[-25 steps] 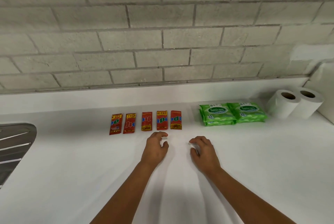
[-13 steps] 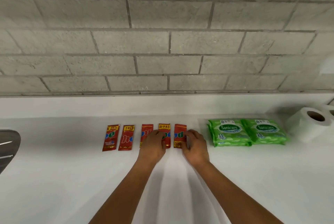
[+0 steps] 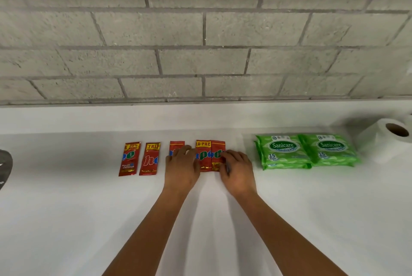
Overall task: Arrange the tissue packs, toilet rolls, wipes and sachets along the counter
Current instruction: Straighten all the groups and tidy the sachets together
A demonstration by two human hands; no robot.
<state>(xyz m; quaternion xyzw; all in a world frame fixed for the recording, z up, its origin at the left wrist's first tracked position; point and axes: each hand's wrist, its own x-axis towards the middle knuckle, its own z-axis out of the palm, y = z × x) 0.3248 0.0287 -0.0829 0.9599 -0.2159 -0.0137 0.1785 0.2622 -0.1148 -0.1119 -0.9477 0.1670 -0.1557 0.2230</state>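
1. Counter [image 3: 289, 220], white and broad, runs under a grey block wall [image 3: 200, 30] and bears everything in one loose row near its back edge.
2. Toilet roll [image 3: 388, 139] lies on its side at the far right, core hole facing out; the edge of a second roll [image 3: 409, 119] just shows behind it at the frame edge.
3. Two stacks of green wipes packs, the left stack [image 3: 282, 153] and the right stack [image 3: 330, 149], sit touching each other just left of the roll, and look settled.
4. Left hand [image 3: 181, 167] rests over the middle sachet [image 3: 177, 146], fingers bent and spread onto it; whether they pinch it or only press cannot be told.
5. Right hand [image 3: 237, 171] touches the right edge of the fifth sachet [image 3: 218, 155] with curled fingertips, seemingly nudging it; a true grip is not clear.
6. Fourth sachet [image 3: 203, 155] and the fifth lie touching or slightly overlapped, while the first sachet [image 3: 130, 158] and second sachet [image 3: 149, 158] stand apart with even gaps.
7. Judgement: rolls, wipes and most sachets appear placed; what remains is spacing the last two sachets evenly. No tissue packs beyond the wipes are in view, so their state is unknown.
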